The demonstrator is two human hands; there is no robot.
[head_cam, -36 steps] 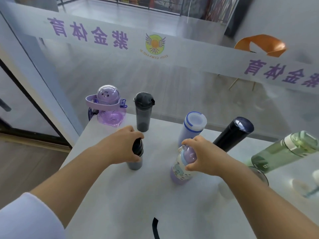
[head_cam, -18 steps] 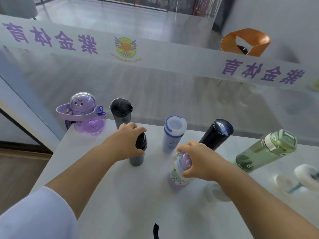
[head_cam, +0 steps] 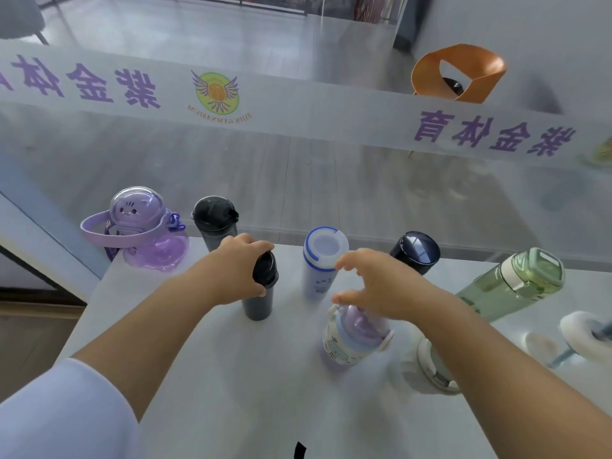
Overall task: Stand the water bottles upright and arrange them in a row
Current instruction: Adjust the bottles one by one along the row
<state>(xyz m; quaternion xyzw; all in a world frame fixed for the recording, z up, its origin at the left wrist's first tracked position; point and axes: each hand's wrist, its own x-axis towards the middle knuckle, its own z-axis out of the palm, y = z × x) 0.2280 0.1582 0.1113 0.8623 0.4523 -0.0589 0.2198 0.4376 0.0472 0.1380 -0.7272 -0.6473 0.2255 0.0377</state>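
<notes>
Several bottles stand upright on the white table. Along the back edge are a purple cartoon bottle, a smoky grey bottle, a white bottle with a blue ring, a dark navy bottle and a green bottle. My left hand grips the cap of a small dark grey bottle in front of the row. My right hand hovers with fingers spread just above a short lilac-lidded cartoon bottle.
A glass wall with a frosted lettered band runs right behind the table's back edge. A white lid or ring lies under my right forearm. A white brush-like item sits at the far right. An orange chair stands beyond the glass.
My right hand has let go of the lilac-lidded bottle and lifted off it, fingers spreading. My left hand keeps its hold on the small dark grey bottle.
</notes>
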